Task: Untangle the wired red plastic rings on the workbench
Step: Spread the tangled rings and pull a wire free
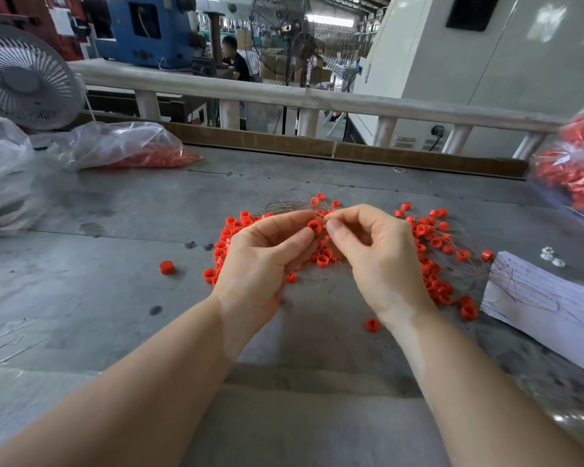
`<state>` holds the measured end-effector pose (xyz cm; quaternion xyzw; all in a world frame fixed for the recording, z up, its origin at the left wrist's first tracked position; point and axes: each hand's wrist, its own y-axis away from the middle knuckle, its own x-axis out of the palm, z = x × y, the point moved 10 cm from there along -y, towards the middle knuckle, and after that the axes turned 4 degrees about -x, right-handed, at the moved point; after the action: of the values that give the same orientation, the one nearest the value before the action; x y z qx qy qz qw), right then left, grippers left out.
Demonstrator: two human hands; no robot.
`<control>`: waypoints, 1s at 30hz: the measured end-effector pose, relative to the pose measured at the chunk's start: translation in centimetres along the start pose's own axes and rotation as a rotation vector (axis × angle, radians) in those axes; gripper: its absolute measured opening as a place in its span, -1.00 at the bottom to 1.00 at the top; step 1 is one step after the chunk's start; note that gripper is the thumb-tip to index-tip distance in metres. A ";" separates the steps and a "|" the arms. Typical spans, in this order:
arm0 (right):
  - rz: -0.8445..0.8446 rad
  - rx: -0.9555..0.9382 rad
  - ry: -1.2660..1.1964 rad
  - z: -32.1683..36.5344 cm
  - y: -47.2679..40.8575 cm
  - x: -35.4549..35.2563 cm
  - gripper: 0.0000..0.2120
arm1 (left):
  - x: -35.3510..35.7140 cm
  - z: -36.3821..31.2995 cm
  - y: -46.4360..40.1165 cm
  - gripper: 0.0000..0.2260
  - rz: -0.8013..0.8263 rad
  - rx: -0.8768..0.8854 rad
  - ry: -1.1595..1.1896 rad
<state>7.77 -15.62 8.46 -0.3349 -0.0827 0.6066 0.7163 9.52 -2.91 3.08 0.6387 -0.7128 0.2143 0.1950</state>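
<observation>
1. Grey workbench (115, 315), wide and scuffed.
2. Clear bags of red parts: one far left (129, 150), one at the right edge (577, 173).
3. White paper sheet (547, 308) near right, thin wire lying on it.
4. Pile of wired red rings (432, 261) mid-bench, spread under and beside both hands.
5. Left hand (267, 261): thumb and forefinger clamped on one red ring (315, 226), raised above the pile.
6. Right hand (378, 257): fingertips pinched together just right of that ring, apparently on its fine wire.
7. Loose red ring (166, 267) left of the pile.
</observation>
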 end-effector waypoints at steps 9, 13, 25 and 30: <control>0.007 -0.043 -0.044 0.6 0.0 0.0 -0.86 | 0.4 -0.6 0.3 -0.86 0.040 0.060 -0.075; 0.010 -0.045 -0.059 0.7 -0.1 -0.2 -0.82 | 0.8 -0.8 0.4 -0.86 0.061 0.079 -0.084; -0.006 0.009 -0.148 -0.3 0.0 -0.1 -0.87 | 1.0 -0.7 0.4 -0.85 0.096 0.057 -0.118; 0.029 0.038 -0.184 -0.7 -0.1 0.3 -0.88 | 0.9 -0.1 0.2 -0.85 0.095 0.007 -0.089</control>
<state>8.25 -15.62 7.93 -0.2651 -0.1320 0.6465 0.7031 9.27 -3.60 3.67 0.6136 -0.7496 0.1973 0.1505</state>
